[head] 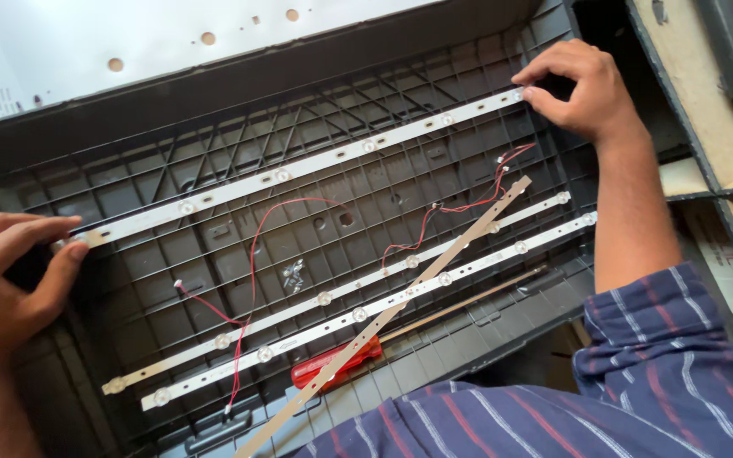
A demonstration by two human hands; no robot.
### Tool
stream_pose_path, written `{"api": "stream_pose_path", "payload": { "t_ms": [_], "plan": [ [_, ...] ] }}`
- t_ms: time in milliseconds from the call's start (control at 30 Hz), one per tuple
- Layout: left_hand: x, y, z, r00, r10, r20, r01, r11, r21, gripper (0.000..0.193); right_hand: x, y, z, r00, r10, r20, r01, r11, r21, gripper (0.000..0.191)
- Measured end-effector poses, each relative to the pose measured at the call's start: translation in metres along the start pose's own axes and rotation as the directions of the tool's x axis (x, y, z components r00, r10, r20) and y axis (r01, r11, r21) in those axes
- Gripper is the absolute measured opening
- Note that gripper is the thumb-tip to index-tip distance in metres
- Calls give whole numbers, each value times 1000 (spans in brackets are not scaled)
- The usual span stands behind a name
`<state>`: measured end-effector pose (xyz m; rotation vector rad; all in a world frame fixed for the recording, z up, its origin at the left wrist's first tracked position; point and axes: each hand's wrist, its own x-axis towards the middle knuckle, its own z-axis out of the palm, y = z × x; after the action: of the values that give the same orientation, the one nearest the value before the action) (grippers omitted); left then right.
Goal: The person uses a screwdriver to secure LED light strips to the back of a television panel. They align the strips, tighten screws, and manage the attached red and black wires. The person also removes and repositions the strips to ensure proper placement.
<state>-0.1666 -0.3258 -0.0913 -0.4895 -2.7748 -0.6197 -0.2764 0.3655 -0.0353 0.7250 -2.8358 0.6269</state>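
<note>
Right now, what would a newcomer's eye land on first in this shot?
The long white light strip stretched across the upper part of the dark ribbed back panel, pinched at its ends by the left hand and the right hand. Below it lie two more strips with loose red wires, and a red-handled screwdriver at the panel's near edge.
</note>
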Motion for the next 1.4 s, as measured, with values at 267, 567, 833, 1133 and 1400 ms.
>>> {"api": "stream_pose_path", "payload": {
  "t_ms": [267,567,833,1133,1400],
  "plan": [
    [3,26,-24,1000,5,-5,-5,1000,30,11,-14,-16,-18,995,94,37,-99,981,165,20],
    [-12,78,-90,987,156,-44,-143,966,217,15,-56,-132,-72,993,-118,-10,114,976,-186,22],
    [-70,161,-115,997,69,18,-69,998,-3,19,-124,-274,-19,936,-286,204,256,953,159,29],
    [-83,263,-22,974,73,216,-25,976,-216,7,-191,-309,24,952,-258,164,241,964,115,19],
    [-75,269,16,983,25,184,4,988,-156,13,-214,-312,21,948,-312,64,307,949,77,22]
  ]
}}
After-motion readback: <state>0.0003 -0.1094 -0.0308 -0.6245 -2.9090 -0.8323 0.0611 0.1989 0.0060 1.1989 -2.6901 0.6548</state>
